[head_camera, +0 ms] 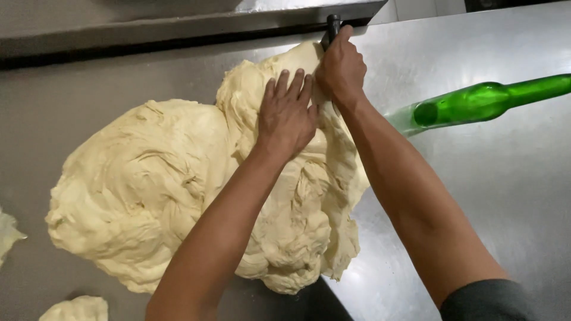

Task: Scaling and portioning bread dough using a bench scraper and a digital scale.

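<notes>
Nearest, small dough scraps (76,309) lie on the steel table (511,196). The large dough mass (148,190) spreads mid-table; the left hand (286,114), fingers spread flat, pins it steady. Beyond, the right hand (341,66) grips a black-handled knife (331,30) cutting in. A green glass bottle (482,102) lies aside.

The left hand (286,113) is being pressed down flat, fingers spread; the right hand (341,66) is being clenched tight, both forearms being stretched forward.
</notes>
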